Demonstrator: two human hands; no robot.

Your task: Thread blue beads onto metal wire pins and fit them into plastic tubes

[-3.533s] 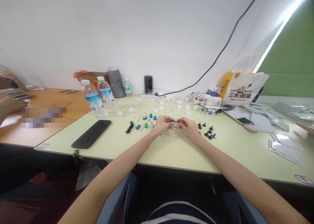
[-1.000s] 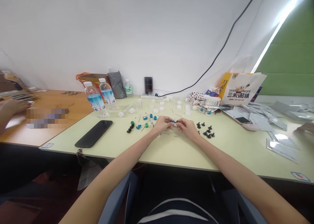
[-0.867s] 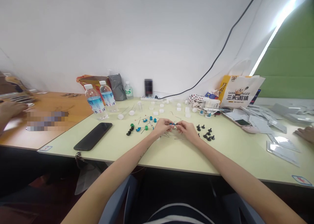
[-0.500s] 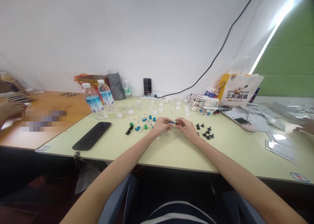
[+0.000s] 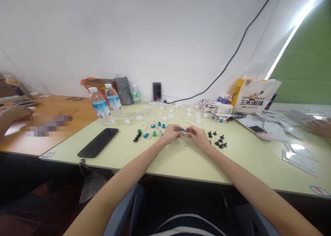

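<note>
Over the middle of the table my left hand (image 5: 171,133) pinches a small blue piece (image 5: 181,129). Fingertip to fingertip with it, my right hand (image 5: 197,136) is closed on a small black piece (image 5: 187,130) that meets the blue one. My fingers cover most of both, so their exact kind cannot be made out. Thin metal rods lie under and in front of my hands. Blue knob-like parts (image 5: 153,126) and a green one (image 5: 154,134) lie left of my left hand. Several black knob-like parts with stems (image 5: 221,139) stand right of my right hand.
A black phone (image 5: 98,143) lies at left, with two water bottles (image 5: 100,106) behind it. Clear tubes and white caps (image 5: 171,110) are scattered at the back. A paper bag (image 5: 254,96) and flat clear packets (image 5: 300,160) are at right. Other people's hands show at both sides.
The view has shifted slightly. My hands remain together at the same place, with the blue and black pieces now closer end to end between my fingertips.
</note>
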